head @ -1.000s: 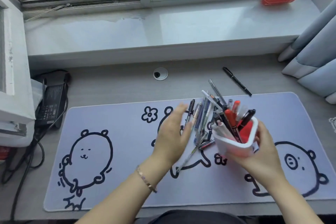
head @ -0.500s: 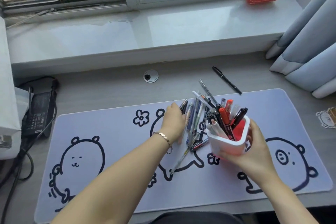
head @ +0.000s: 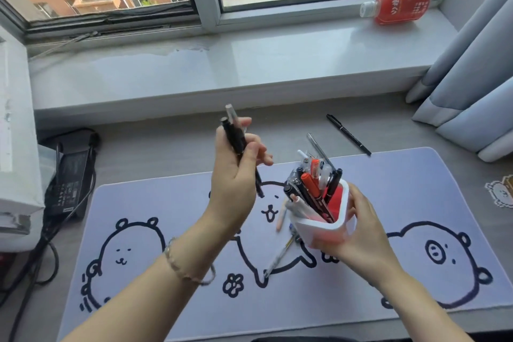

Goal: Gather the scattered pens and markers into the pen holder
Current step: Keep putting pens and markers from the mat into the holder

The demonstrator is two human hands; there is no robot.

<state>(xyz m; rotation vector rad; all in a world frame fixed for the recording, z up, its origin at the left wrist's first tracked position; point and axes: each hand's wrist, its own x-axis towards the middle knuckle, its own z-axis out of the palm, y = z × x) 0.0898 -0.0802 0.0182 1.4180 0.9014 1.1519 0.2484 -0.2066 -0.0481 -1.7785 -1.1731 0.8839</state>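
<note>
One pen holder (head: 324,230) at centre frame carries a cluster of pens (head: 313,186) too crowded to count. Two pens (head: 234,136) are raised left of it, one black pen (head: 348,134) lies upper right on the desk, and at least two more (head: 280,255) lie on the one mat (head: 388,203). One red bottle (head: 399,4) sits upper right.

Grey desk (head: 166,147). Desk mat (head: 416,203) with bear drawings covers most of it. Black pen (head: 348,134) on bare desk beyond right-hand fingers (head: 358,200). Power adapter (head: 72,172) far left of left-hand fingers (head: 261,154).
</note>
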